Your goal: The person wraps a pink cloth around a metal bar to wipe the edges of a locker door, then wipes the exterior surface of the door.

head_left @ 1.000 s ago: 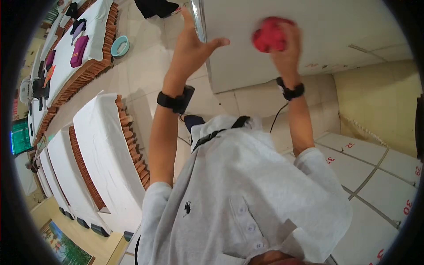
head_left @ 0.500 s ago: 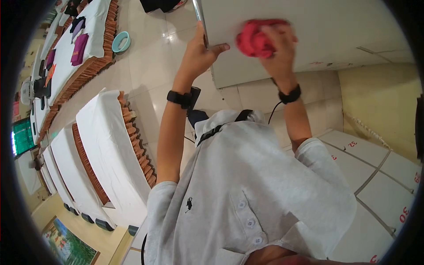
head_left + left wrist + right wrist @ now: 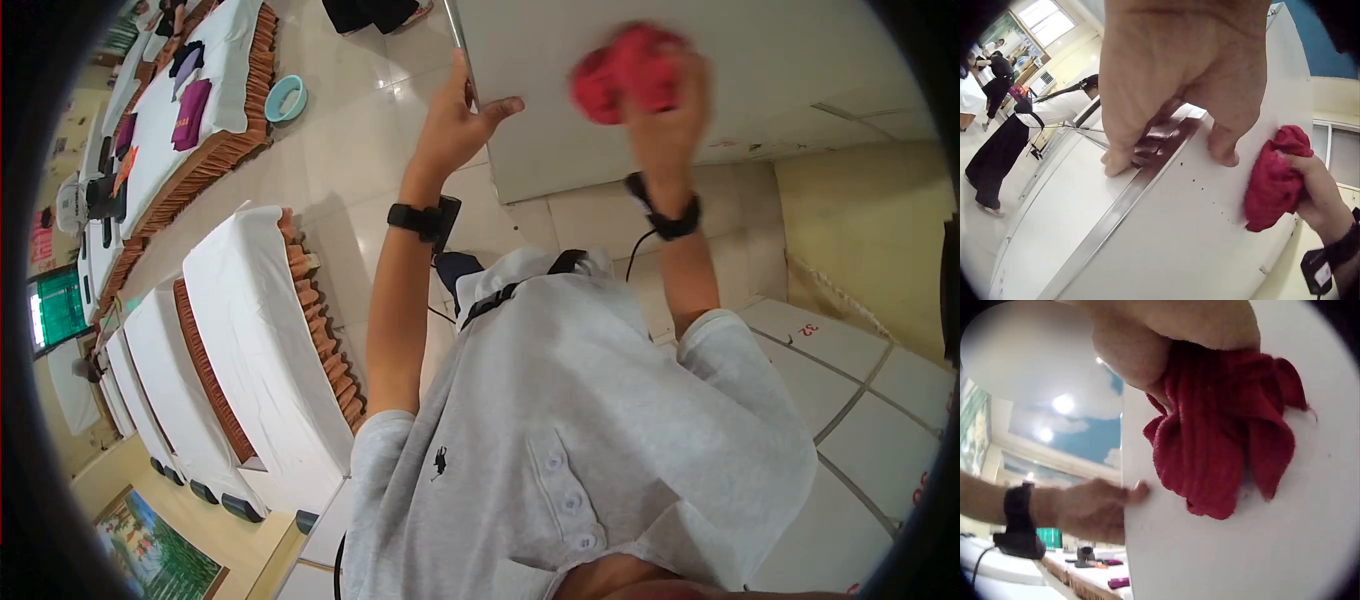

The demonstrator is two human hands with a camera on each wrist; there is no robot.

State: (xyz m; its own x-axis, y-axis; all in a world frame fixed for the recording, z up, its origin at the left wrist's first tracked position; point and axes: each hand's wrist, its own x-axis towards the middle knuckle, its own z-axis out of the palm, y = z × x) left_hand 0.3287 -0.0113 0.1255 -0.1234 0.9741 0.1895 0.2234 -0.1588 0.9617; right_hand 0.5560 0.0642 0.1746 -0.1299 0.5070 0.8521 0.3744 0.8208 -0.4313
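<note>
A bunched red cloth point(image 3: 640, 72) lies against a broad white panel point(image 3: 560, 150), and my right hand point(image 3: 668, 125) grips it, slightly blurred. The same cloth point(image 3: 1222, 431) hangs in folds below my right hand point(image 3: 1179, 331) in the right wrist view. At the panel's metal-trimmed edge, my left hand point(image 3: 455, 125) holds on, thumb on the panel's face and fingers round the other side. The left wrist view shows my left hand point(image 3: 1182, 75) straddling the metal trim point(image 3: 1110, 219), with the cloth point(image 3: 1279, 178) to its right.
White-covered beds point(image 3: 250, 330) with brown ruffles stand at the left. A light blue basin point(image 3: 286, 99) sits on the tiled floor. Numbered white lockers point(image 3: 815, 385) are at the lower right, beside a yellow wall point(image 3: 850, 230). A person in a black skirt point(image 3: 1004, 156) stands beyond the panel.
Since a second ago my left hand has come onto the panel's edge. My right hand moved the cloth left, then back right across the panel.
</note>
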